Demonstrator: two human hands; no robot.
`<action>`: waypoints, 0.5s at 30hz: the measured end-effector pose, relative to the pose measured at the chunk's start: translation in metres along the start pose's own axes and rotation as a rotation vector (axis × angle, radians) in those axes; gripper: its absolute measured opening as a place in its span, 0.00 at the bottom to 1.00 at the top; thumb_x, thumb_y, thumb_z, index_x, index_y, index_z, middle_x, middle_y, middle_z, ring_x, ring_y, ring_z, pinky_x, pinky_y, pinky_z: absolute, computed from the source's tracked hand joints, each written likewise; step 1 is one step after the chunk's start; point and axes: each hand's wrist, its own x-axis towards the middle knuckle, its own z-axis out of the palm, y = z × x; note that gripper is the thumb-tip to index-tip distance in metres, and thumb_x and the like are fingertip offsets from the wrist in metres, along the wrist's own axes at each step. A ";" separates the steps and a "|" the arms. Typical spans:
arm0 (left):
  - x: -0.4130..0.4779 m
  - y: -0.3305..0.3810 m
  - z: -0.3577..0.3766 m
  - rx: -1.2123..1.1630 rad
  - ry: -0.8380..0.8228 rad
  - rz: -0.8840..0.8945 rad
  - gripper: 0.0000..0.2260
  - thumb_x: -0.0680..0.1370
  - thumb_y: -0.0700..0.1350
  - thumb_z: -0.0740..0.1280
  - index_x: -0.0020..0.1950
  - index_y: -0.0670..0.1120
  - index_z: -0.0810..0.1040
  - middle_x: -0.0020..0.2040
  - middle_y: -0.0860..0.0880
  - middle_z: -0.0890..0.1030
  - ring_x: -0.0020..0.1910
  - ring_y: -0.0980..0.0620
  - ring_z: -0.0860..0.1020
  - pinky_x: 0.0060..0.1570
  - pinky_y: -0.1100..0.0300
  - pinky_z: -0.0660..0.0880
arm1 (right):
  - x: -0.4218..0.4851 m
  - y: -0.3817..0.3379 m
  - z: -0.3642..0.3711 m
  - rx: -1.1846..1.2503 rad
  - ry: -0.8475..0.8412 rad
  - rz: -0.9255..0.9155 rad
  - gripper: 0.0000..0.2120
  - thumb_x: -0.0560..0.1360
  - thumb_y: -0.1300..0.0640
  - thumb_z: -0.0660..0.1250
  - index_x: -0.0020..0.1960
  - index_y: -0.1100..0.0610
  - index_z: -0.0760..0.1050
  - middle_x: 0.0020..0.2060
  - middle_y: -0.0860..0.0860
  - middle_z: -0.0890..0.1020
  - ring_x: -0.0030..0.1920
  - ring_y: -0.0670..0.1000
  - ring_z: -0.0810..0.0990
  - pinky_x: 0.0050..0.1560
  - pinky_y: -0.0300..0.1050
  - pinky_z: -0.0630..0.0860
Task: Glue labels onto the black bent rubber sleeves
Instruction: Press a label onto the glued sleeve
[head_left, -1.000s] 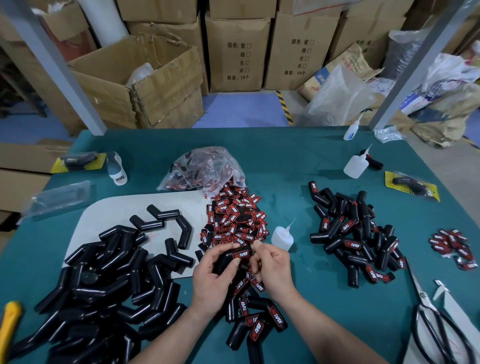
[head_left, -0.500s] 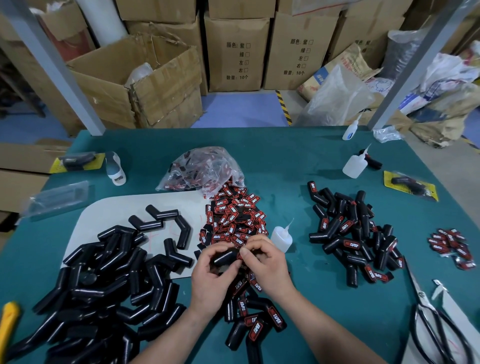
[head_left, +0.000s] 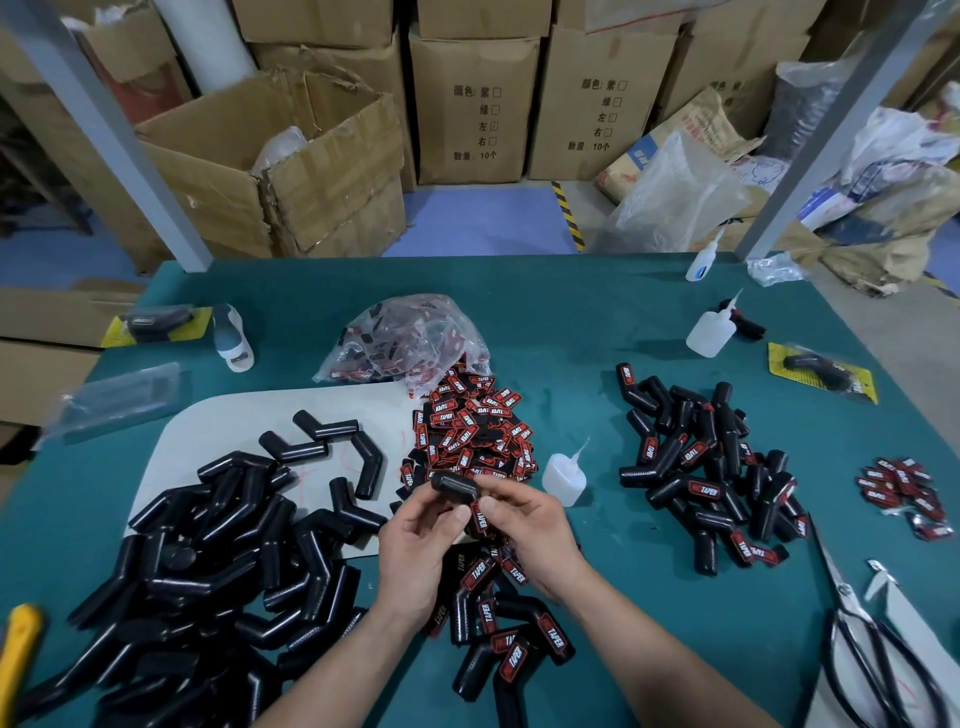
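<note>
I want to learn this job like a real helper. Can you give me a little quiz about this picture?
1. True or false: the left hand and right hand both hold one black sleeve.
2. The glue bottle nearest the hands stands: A) to their right, B) to their left, C) in a hand.
3. What word is printed on the red labels?
Key: 1 true; 2 A; 3 TAPER.

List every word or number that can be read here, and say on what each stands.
"TAPER": loose labels; labels glued on the finished sleeves; label on the held sleeve.
"颜色: 紫 绿 左 右" and "数量: 10个": the middle cardboard box and the right cardboard box.
Too blurred to read: print on the sack and the yellow cards.
</note>
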 end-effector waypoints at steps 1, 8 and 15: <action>-0.001 0.001 0.000 0.033 -0.021 0.008 0.15 0.73 0.44 0.77 0.59 0.45 0.85 0.56 0.41 0.86 0.56 0.46 0.84 0.53 0.61 0.80 | 0.001 0.001 -0.001 0.026 -0.028 0.011 0.16 0.75 0.61 0.73 0.61 0.64 0.80 0.57 0.62 0.83 0.58 0.59 0.82 0.63 0.51 0.77; -0.004 0.006 0.000 0.113 -0.072 -0.003 0.14 0.74 0.50 0.76 0.59 0.50 0.86 0.56 0.43 0.86 0.57 0.45 0.84 0.56 0.60 0.79 | 0.003 0.007 -0.003 0.069 -0.037 -0.037 0.15 0.73 0.61 0.75 0.58 0.66 0.81 0.57 0.64 0.82 0.60 0.64 0.80 0.61 0.53 0.77; -0.004 0.008 0.001 0.028 -0.091 -0.029 0.14 0.73 0.46 0.77 0.58 0.47 0.87 0.57 0.42 0.86 0.58 0.44 0.84 0.57 0.59 0.79 | 0.006 0.004 -0.005 0.136 -0.033 0.023 0.19 0.66 0.59 0.80 0.53 0.66 0.83 0.52 0.61 0.83 0.55 0.60 0.81 0.57 0.49 0.78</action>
